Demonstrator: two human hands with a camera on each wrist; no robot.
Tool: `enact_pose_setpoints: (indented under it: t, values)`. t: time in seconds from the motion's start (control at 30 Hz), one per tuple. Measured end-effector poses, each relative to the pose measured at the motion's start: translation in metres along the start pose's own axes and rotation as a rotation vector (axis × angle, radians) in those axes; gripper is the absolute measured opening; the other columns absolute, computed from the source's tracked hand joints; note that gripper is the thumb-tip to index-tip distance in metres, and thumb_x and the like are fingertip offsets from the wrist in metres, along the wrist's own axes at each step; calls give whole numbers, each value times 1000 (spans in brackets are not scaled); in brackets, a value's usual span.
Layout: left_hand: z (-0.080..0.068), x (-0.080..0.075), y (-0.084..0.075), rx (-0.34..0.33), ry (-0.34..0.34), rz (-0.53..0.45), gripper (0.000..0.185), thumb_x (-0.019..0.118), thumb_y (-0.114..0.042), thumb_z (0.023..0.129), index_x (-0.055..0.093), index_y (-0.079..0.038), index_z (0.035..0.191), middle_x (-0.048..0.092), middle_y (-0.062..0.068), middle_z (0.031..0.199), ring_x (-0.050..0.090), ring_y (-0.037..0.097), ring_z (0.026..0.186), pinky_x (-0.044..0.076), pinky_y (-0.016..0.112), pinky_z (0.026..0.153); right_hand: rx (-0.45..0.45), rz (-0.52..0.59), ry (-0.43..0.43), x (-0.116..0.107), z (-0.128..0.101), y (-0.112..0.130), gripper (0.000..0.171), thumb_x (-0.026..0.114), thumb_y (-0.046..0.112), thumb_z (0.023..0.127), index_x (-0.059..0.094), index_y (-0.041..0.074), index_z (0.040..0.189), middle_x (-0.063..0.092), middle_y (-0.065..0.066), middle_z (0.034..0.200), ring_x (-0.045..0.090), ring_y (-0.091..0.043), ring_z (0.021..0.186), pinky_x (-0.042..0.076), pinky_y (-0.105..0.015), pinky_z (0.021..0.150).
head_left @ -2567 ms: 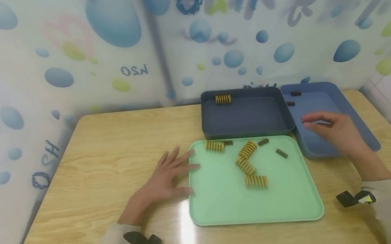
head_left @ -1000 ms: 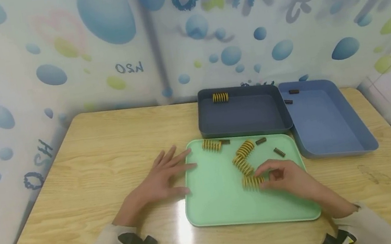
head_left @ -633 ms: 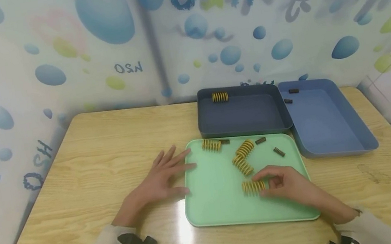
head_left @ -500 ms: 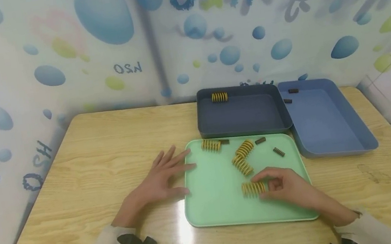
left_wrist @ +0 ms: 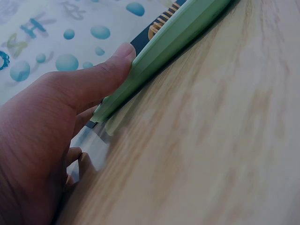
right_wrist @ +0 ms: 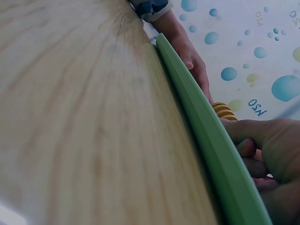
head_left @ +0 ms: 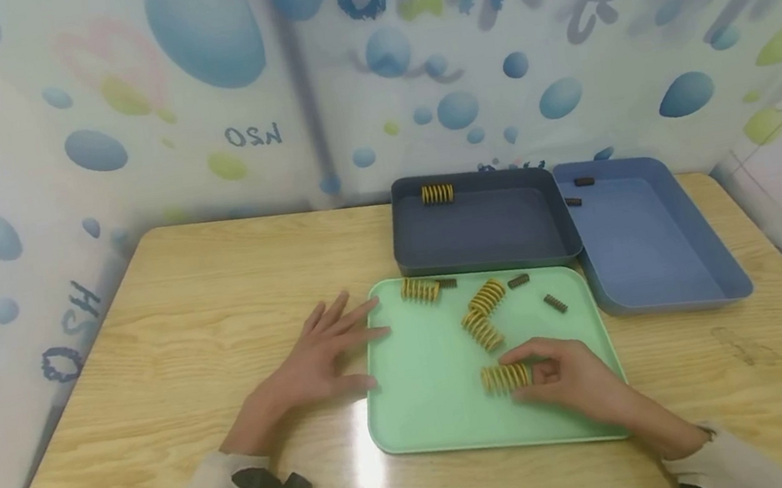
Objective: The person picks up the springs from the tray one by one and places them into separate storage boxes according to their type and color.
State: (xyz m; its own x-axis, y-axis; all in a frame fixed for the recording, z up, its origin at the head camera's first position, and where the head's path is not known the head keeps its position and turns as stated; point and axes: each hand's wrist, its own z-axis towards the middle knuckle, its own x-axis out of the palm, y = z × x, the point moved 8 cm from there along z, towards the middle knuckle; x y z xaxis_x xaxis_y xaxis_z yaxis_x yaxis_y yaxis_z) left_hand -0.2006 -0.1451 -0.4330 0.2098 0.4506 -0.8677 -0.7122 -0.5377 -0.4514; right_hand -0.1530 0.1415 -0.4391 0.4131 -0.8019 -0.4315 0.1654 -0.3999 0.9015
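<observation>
Right hand closing on a yellow spring on the green tray

The step in hand looks like a pick-up: the right hand (head_left: pixel 570 379) lies on the green tray (head_left: pixel 432 415), its thumb and fingers curled around the end of a yellow spring (head_left: pixel 505 377). The spring lies flat on the tray's near half, poking out to the left of the fingertips, with the thumb behind it and the fingers in front. I cannot tell whether it has left the tray floor.

The left hand (head_left: pixel 317 360) rests flat on the wooden table (head_left: pixel 149 348), fingers straight and spread, with fingertips against the tray's left rim; the left wrist view shows a finger pressed to that rim.

Farther back on the tray lie 3 more yellow springs (head_left: pixel 481 315) and 3 small dark springs (head_left: pixel 555 303). Behind it, the dark blue bin (head_left: pixel 487 255) holds 1 yellow spring (head_left: pixel 437 193), and the lighter blue bin (head_left: pixel 672 295) beside it holds 2 dark springs (head_left: pixel 584 182).

The next move likely calls for a firm pinch and a clean lift, then a carry over the tray's far rim toward the dark bin, clearing the other springs.
</observation>
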Motion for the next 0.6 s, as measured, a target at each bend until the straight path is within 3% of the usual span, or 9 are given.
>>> enact_pose_setpoints:
  t: [0.23,0.43,0.6]
  values:
    - [0,-1,0,-5,2,-12,65,71,-49,80,54,-22,137,26,5,156,6,43,142,1,63,109,-4,35,1,0,0,2,37,80,23,78,69,15,112,57,1,63,48,-5,53,43,-23,49]
    - [0,-1,1,-9,3,-9,65,70,-50,80,54,-23,137,26,4,156,6,42,143,1,63,109,-10,101,35,1,1,0,37,78,20,80,68,13,115,62,-4,76,57,-10,63,52,-27,61]
    - [0,0,0,-4,4,-5,65,70,-49,80,54,-22,137,26,5,156,6,42,142,2,63,109,18,146,55,0,1,-4,37,77,18,81,68,11,116,61,-8,78,57,-11,65,52,-28,63]
